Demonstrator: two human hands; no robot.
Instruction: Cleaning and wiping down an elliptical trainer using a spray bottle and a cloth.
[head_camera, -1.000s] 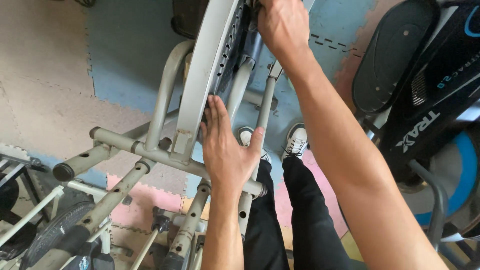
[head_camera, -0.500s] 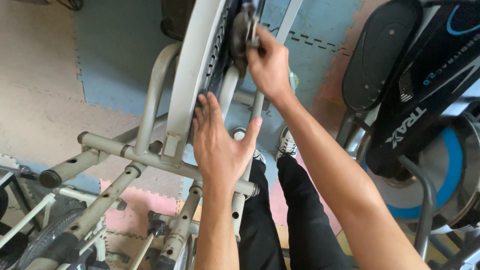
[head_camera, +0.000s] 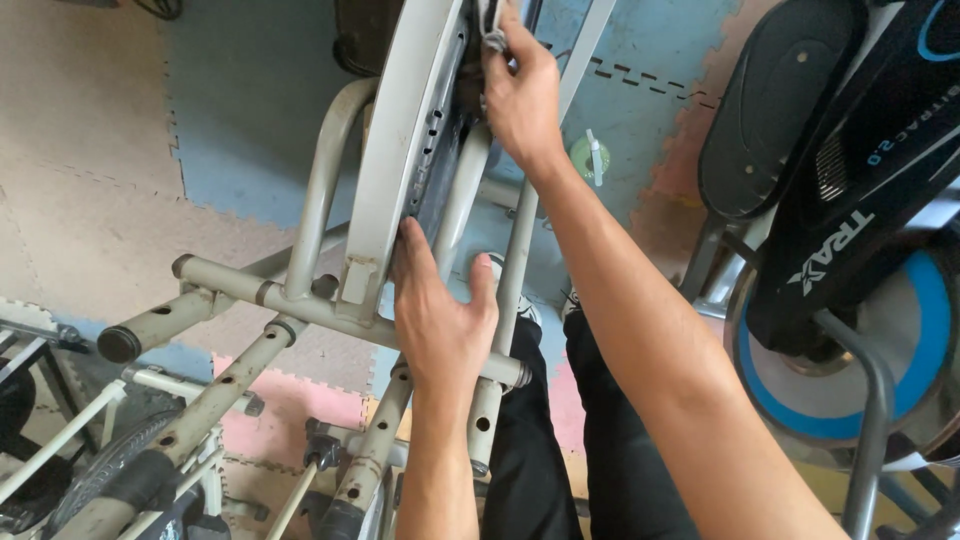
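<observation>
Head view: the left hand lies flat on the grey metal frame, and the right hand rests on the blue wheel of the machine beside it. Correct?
Not quite. In the head view the right hand is up at the top of the same grey metal frame, not on the blue wheel. The left hand does lie flat on it.

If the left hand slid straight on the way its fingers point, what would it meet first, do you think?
The left hand points up along the pale flywheel cover; its fingertips already touch the cover's edge, so it would probably press further into that, though depth is unclear.
</observation>
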